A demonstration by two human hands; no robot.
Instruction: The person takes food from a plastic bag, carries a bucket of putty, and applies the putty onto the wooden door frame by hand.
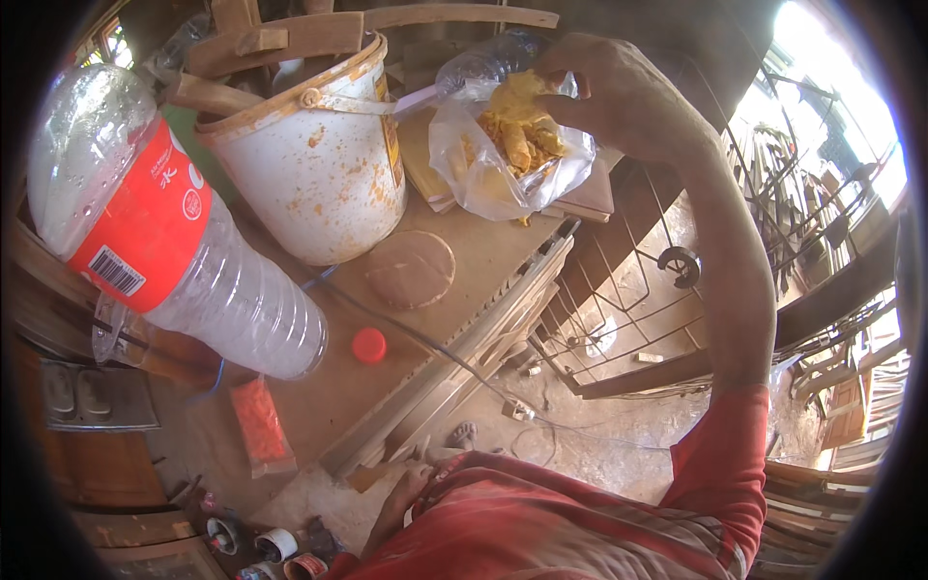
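Nearest me, my left hand [411, 486] is resting low beside the red shirt [541, 512], partly hidden by it; I cannot tell how open it is or whether it is holding anything. Beyond it, the tabletop [333, 411] is carrying an orange packet [261, 425], a red cap [369, 345], a tall bottle [227, 275] on the left and a brown disc [411, 269] just beside the bucket [309, 179].

Farther out, to the right of the bucket, a clear bag [462, 179] of yellow food [532, 150] is sitting near the tabletop's edge, its mouth facing up. Over that mouth my right hand [619, 92] is reaching from the right, fingers curled almost together, pinching a yellow piece [517, 95].

I'm judging the step as handling food at the bag; whether the piece is going in or coming out, I cannot tell. The next move, I think, is calling for a light pinch, as the piece is looking crumbly, and a path clear of the loose rim.

The piece is pointing down and left from the fingertips; its long axis is seemingly following that slant, though fingers are covering one end.
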